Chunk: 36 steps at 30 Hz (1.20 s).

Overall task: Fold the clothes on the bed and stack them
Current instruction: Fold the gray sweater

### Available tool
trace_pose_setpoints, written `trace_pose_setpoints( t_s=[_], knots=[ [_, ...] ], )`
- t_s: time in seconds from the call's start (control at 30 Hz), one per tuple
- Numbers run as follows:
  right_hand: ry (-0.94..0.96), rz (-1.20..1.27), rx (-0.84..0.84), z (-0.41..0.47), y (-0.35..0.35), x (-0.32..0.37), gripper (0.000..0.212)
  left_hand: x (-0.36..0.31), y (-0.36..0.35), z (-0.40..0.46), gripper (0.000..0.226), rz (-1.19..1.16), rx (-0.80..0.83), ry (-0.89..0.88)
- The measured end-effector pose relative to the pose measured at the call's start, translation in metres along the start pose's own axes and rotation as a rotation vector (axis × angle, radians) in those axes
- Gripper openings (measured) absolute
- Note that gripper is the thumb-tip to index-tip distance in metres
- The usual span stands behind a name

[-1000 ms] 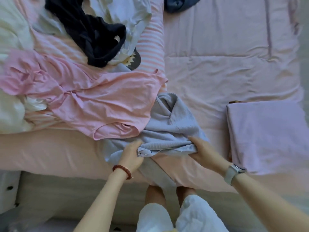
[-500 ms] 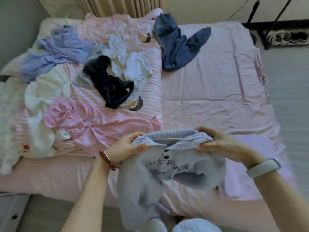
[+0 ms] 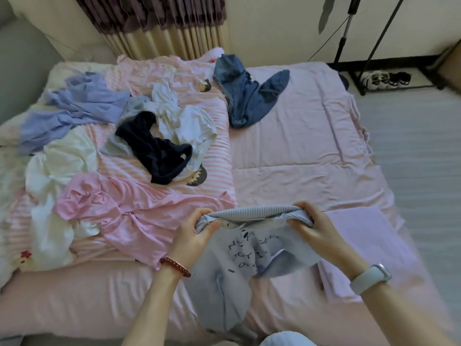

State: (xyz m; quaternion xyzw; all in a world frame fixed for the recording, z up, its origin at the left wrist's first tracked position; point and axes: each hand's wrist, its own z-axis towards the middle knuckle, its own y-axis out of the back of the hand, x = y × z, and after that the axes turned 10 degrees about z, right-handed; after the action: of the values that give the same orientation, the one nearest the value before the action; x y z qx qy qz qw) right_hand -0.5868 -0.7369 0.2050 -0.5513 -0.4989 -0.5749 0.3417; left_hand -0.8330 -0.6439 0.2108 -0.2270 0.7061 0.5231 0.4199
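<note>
A pale grey sweater [image 3: 239, 258] with dark lettering hangs in front of me, above the near edge of the pink bed [image 3: 299, 156]. My left hand [image 3: 197, 236] grips its ribbed hem at the left, and my right hand [image 3: 316, 231] grips the same hem at the right, stretching it between them. The rest of the sweater droops down toward my legs. A folded lilac garment [image 3: 361, 245] lies flat on the bed to the right, partly behind my right hand.
Unfolded clothes cover the bed's left half: a pink garment [image 3: 124, 208], a black one [image 3: 157, 153], white ones [image 3: 184, 121], a lavender one [image 3: 74, 111]. Blue denim [image 3: 247, 96] lies at the far middle. A tripod [image 3: 349, 33] and shoes [image 3: 384, 79] stand at the far right.
Both hands lifted the grey sweater off the bed's near edge and now hold it up by the hem, spread wider. My view tilted up, showing the whole bed.
</note>
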Motion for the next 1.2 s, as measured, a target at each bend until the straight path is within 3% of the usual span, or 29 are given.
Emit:
trace_pose_setpoints(
  t_s=[0.17,0.3,0.4,0.53,0.63,0.7,0.87,0.97,1.07,1.2],
  knots=[
    [0.168,-0.059,-0.179,-0.032,-0.015,0.030,0.026,-0.022,0.029,-0.017,0.019,-0.070,-0.053,-0.181],
    [0.207,-0.095,-0.055,-0.077,-0.035,0.057,0.027,-0.014,0.081,-0.056,0.021,-0.079,0.051,-0.192],
    [0.225,-0.177,0.078,-0.103,-0.066,0.078,0.026,0.006,0.120,-0.094,0.024,-0.040,0.025,-0.157],
    [0.303,-0.259,0.100,-0.136,-0.113,0.094,0.031,0.031,0.153,-0.142,0.028,-0.093,-0.032,-0.107],
    [0.311,-0.231,0.033,-0.169,-0.142,0.102,0.039,0.031,0.171,-0.158,0.025,-0.107,-0.018,-0.159],
    [0.345,-0.225,-0.052,-0.191,-0.160,0.110,0.029,0.029,0.186,-0.167,0.021,-0.106,-0.020,-0.231],
    [0.326,-0.163,-0.134,-0.202,-0.212,0.129,0.028,0.049,0.241,-0.175,0.021,-0.012,0.063,-0.318],
    [0.167,-0.168,0.016,-0.191,-0.245,0.151,0.025,0.072,0.279,-0.171,0.017,0.031,0.255,-0.262],
    [0.002,-0.095,0.159,-0.193,-0.269,0.162,0.020,0.098,0.310,-0.168,0.014,0.059,0.579,-0.236],
    [-0.214,0.007,0.357,-0.204,-0.283,0.158,0.039,0.115,0.335,-0.155,0.044,0.066,1.046,-0.248]
  ],
)
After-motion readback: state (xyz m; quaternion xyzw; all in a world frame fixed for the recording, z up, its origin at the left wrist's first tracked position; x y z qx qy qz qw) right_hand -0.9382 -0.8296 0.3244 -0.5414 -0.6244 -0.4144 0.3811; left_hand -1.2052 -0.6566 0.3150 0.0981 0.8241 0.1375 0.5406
